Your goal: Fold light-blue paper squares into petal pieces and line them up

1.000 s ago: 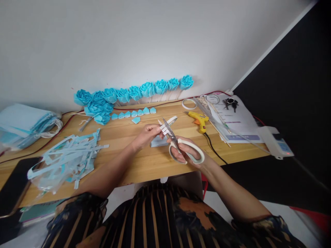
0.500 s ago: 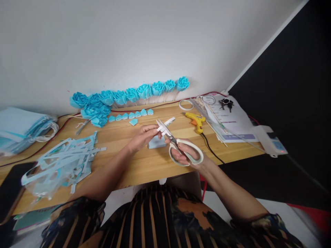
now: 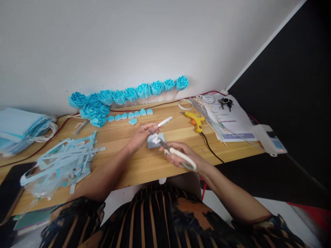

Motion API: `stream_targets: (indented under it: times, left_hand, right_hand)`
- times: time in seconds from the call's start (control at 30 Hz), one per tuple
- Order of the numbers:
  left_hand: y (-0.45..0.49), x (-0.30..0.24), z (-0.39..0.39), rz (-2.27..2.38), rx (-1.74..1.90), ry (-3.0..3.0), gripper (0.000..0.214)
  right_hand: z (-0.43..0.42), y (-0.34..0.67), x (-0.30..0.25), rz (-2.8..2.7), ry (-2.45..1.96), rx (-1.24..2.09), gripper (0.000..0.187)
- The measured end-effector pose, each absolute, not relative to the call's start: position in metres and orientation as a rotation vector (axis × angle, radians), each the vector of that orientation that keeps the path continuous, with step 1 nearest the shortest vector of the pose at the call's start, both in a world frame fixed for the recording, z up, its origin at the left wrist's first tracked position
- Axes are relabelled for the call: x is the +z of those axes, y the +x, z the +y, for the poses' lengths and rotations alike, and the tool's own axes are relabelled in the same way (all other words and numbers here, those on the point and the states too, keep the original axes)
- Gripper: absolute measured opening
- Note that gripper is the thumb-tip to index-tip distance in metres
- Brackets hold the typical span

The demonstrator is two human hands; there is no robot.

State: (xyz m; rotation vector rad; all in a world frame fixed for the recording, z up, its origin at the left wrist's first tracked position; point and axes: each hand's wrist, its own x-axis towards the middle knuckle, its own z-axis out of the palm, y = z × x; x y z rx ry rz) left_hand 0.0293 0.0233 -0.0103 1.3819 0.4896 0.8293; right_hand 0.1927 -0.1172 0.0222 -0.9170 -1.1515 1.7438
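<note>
My left hand (image 3: 141, 136) is closed in a pinch on a narrow white strip (image 3: 164, 121) that sticks out to the right above the wooden table (image 3: 144, 165). My right hand (image 3: 181, 156) grips white-handled scissors (image 3: 178, 156), whose blades point left toward my left fingers. Small white cut pieces (image 3: 156, 140) cling to the blades. A light blue pad (image 3: 154, 142) lies on the table just under the blades.
Blue paper roses (image 3: 129, 94) line the wall, with small blue folded pieces (image 3: 130, 115) in front. A heap of blue and white strips (image 3: 62, 160) lies left, a stack of face masks (image 3: 20, 127) far left. Right: yellow glue gun (image 3: 195, 119), tape ring (image 3: 185, 104), papers, keys (image 3: 224, 102).
The scissors have tilted down and swung left, lower over the blue pad. Short cut pieces now sit on the blades. The strip in my left hand looks like a single thin piece.
</note>
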Motion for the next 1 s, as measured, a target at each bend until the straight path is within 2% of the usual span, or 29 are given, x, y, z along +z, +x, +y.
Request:
stream_targets:
  times: [0.13,0.37,1.0]
  left_hand:
    - [0.031,-0.008,0.023,0.453,0.863,1.315,0.036]
    - [0.03,-0.006,0.022,0.44,0.881,1.232,0.044]
    - [0.03,-0.012,0.022,0.424,0.796,1.326,0.063]
  right_hand:
    - [-0.125,0.19,0.023,-1.341,-0.918,1.814,0.05]
    - [-0.131,0.216,0.008,-1.277,-0.822,1.729,0.06]
    - [-0.121,0.213,0.004,-1.142,-0.722,1.77,0.048]
